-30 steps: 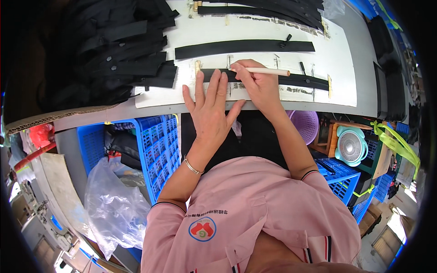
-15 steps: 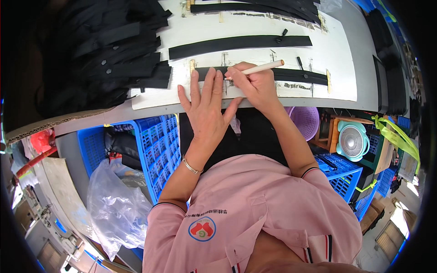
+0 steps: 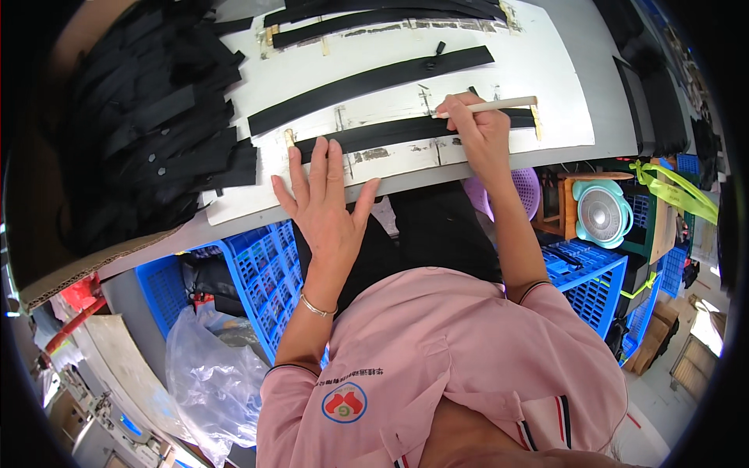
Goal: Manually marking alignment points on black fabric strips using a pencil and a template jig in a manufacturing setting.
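Note:
A long black zipper point(image 3: 390, 133) lies across the white board point(image 3: 563, 93), between yellowish tape marks. My left hand point(image 3: 321, 210) rests open near its left end, fingers spread, fingertips on the strip. Pinched in my right hand point(image 3: 481, 139) is a slim white pen point(image 3: 507, 103), its tip low over the zipper's right part. A dark zipper pull shows just behind that hand. Farther back lies a second black zipper point(image 3: 359, 88) with its pull near the right end. More black strips point(image 3: 390, 22) lie at the board's far edge.
A heap of black zippers point(image 3: 164, 117) fills the left, beside a cardboard edge point(image 3: 117, 253). Below the table stand blue crates point(image 3: 261, 273), a clear plastic bag point(image 3: 211, 382), a purple basket point(image 3: 527, 191) and a teal fan point(image 3: 601, 214).
My right hand with the pen has moved right along the zipper. My left hand has shifted toward its left end. The whole view has tilted somewhat.

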The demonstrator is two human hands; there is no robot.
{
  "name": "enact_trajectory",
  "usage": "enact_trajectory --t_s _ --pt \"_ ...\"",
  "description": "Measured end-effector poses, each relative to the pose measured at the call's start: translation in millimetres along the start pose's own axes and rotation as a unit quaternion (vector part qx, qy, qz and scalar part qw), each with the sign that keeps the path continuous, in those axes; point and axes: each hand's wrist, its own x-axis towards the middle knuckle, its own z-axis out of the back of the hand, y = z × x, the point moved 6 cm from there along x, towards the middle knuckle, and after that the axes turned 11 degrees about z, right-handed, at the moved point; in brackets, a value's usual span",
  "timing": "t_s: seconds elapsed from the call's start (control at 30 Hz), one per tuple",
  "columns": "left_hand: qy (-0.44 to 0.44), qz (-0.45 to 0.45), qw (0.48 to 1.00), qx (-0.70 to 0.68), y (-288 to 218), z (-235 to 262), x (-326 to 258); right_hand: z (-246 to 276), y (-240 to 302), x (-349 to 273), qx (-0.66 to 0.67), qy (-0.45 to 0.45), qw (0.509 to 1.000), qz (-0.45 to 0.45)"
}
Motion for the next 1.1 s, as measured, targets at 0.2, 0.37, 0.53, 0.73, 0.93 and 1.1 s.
enact_trajectory --t_s 0.2,0.37,0.53,0.73,0.93,1.1 --pt "0.010 -0.048 0.995 -0.082 -34 2 5 -2 0 0 -0.004 0.006 1.000 0.030" --pt "0.065 -0.099 0.981 -0.153 -76 -18 11 -3 -4 1 -0.001 0.008 0.999 0.037" --pt "0.051 -0.085 0.989 -0.110 -75 -27 11 -3 -1 0 -0.004 0.006 0.999 0.053" --pt "0.036 -0.090 0.989 -0.108 -78 -28 12 1 -6 -3 0.011 0.044 0.998 0.046" --pt "0.036 -0.095 0.990 -0.096 -80 -30 12 -1 -3 -2 -0.017 0.051 0.995 0.081" --pt "0.042 -0.101 0.991 -0.075 -79 -31 11 3 1 -4 0.018 0.084 0.992 0.087"
